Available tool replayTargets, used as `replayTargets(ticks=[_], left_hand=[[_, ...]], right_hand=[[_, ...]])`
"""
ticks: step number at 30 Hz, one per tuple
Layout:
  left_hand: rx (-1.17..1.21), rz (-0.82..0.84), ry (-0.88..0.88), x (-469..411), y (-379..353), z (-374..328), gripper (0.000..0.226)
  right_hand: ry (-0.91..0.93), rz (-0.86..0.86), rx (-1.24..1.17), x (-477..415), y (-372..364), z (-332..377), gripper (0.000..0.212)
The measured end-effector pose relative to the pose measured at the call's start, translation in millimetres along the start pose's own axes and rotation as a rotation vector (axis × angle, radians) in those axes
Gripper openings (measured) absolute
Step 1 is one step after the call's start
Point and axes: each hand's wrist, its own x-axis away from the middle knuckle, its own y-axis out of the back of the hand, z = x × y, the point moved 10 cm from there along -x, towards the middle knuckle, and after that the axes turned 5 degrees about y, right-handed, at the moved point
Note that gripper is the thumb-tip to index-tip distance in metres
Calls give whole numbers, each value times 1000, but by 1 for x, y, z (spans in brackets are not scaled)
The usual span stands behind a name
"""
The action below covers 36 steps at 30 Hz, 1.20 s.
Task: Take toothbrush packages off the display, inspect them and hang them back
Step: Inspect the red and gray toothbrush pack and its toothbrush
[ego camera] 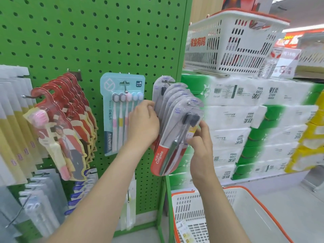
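- While the right hand (pixel 201 144) pinches the right edge of the front Colgate package (pixel 175 137), its fingers (pixel 203 128) are closed on the clear blister just below the dark brush heads, thumb on the face. This looks like a grip meant to tilt or slide the card, not to carry its weight.
- The left hand (pixel 143 123) has its fingers (pixel 149 107) curled round the left edge of the Colgate row (pixel 172 92). In my judgement it is steadying the packs behind so only 1 moves.
- That front package hangs at the near end of the hook (pixel 188 103), whose ball tip shows through the hang hole. The red foot swings down and left, so the hook bears the weight.
- From this alone I cannot tell whether the card is coming off or being hung back; either way the hole must clear that ball tip.
- The row fans outward from the green pegboard (pixel 87 32), each card overlapping the next.
- Just left hangs a teal pack of 5 brushes (pixel 121 109), and further left a row of red packages (pixel 70 106).
- Right of the pegboard are stacked tissue packs (pixel 263 120) with a white basket (pixel 228 53) on top.
- An orange-rimmed basket (pixel 234 187) sits near, low on the right.
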Motion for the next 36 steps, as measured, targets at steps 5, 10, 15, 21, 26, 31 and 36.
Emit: replayTargets(ticks=[5, 10, 15, 21, 26, 31, 36], left_hand=[[13, 71, 24, -2, -6, 0, 44], [85, 104, 42, -2, -10, 4, 42], [136, 89, 5, 3, -3, -7, 39], [211, 124, -104, 11, -2, -28, 38], [248, 221, -144, 15, -5, -31, 48], [246, 303, -157, 10, -11, -25, 53], [261, 325, -98, 6, -10, -10, 55]], right_hand=[[-24, 1, -59, -3, -6, 0, 63], [13, -142, -13, -18, 5, 37, 55], [-17, -157, 293, -61, 6, 94, 43], [-36, 124, 743, -125, -48, 124, 22], [-18, 298, 994, -146, -92, 109, 19], [51, 335, 1150, -158, -114, 106, 32], [74, 376, 1285, -169, -118, 94, 36]])
